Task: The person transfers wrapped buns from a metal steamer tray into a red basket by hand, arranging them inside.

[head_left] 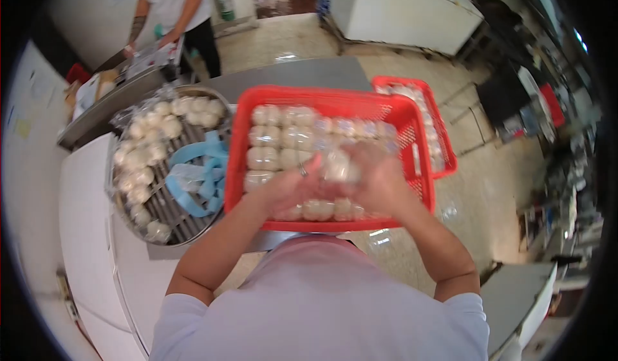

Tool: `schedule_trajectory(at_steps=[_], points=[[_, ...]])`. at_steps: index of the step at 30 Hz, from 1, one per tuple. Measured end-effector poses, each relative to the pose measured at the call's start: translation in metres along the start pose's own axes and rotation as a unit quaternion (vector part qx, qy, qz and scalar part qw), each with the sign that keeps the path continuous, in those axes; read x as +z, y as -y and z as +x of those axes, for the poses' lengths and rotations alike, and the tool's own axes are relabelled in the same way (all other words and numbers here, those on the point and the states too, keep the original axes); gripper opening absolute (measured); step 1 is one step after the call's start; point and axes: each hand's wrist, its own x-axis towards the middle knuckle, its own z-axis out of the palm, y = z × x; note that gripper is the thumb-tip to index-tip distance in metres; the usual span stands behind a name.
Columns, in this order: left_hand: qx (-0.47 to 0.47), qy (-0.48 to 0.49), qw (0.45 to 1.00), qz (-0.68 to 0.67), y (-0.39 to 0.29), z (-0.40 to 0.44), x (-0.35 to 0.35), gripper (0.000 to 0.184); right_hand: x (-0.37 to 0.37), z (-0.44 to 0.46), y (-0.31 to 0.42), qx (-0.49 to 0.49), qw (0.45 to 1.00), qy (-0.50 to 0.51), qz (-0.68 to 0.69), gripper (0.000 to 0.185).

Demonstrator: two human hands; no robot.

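Observation:
Over the red plastic basket [328, 94], both my hands are closed around a clear-wrapped pack of white round buns [338, 166]. My left hand [293, 184] grips its left side, with a ring on one finger. Against the right side of the pack, my right hand [380, 174] is smeared by motion, and its fingertips are partly hidden. Beneath and around the hands, the basket holds rows of similar wrapped packs [264, 136]. My hands and forearms cover part of the lower rows.
Left of the basket, a round slatted steel tray [187, 229] holds loose white buns [138, 161], a light blue strap [183, 197] and clear plastic. A second red basket [450, 161] with packs stands behind at the right. Another person [177, 7] works at the upper left.

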Motion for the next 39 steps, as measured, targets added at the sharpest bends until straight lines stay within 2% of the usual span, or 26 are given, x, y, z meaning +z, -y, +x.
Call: schedule_trajectory(at_steps=[2,3,4,6,9,12,15,18,21,24,27,30,33,36,39], points=[[0.003,-0.098,0.977,0.189,-0.016,0.037,0.010,0.061,-0.031,-0.003,-0.040,0.021,0.996,-0.086,-0.018,0.062],[0.012,-0.148,0.948,0.283,-0.019,0.051,0.015,0.064,-0.048,-0.005,-0.049,0.076,0.993,-0.085,-0.021,0.062],[0.012,-0.151,0.907,0.393,-0.010,0.070,0.011,0.067,-0.066,-0.005,-0.053,0.128,0.988,-0.084,-0.022,0.061],[0.016,-0.155,0.789,0.595,0.017,0.114,0.002,0.074,-0.082,-0.010,-0.070,0.202,0.977,-0.055,-0.028,0.062],[-0.027,-0.152,0.668,0.728,0.031,0.153,0.028,0.076,-0.086,-0.015,-0.089,0.286,0.956,0.048,-0.042,0.069],[0.034,-0.133,0.613,0.778,0.051,0.185,0.017,0.069,-0.070,-0.020,-0.113,0.282,0.949,0.107,-0.094,0.064],[-0.023,-0.085,0.666,0.741,0.045,0.193,0.012,0.063,-0.060,-0.020,-0.134,0.270,0.941,0.164,-0.119,0.063],[-0.030,-0.088,0.671,0.736,0.041,0.176,0.009,0.064,-0.041,-0.026,-0.157,0.232,0.932,0.263,-0.093,0.059],[0.005,-0.127,0.678,0.724,0.051,0.163,-0.001,0.062,-0.017,-0.028,-0.169,0.211,0.882,0.406,-0.113,0.058],[0.001,-0.139,0.666,0.733,0.051,0.160,0.004,0.061,0.000,-0.033,-0.194,0.179,0.842,0.504,-0.074,0.037],[-0.009,-0.146,0.673,0.725,0.048,0.156,0.009,0.063,0.001,-0.032,-0.203,0.154,0.856,0.493,-0.036,0.042],[-0.007,-0.148,0.668,0.729,0.051,0.156,0.006,0.064,0.002,-0.032,-0.179,0.168,0.848,0.495,-0.086,0.053],[-0.010,-0.141,0.664,0.734,0.051,0.157,0.003,0.065,0.032,-0.067,-0.172,0.239,0.915,0.324,0.019,0.069],[-0.016,-0.132,0.683,0.718,0.048,0.154,0.004,0.070,0.028,-0.068,-0.164,0.345,0.888,0.295,0.075,0.072],[0.046,-0.125,0.677,0.724,0.050,0.153,-0.001,0.073,0.038,-0.082,-0.172,0.233,0.929,0.285,-0.026,0.073]])
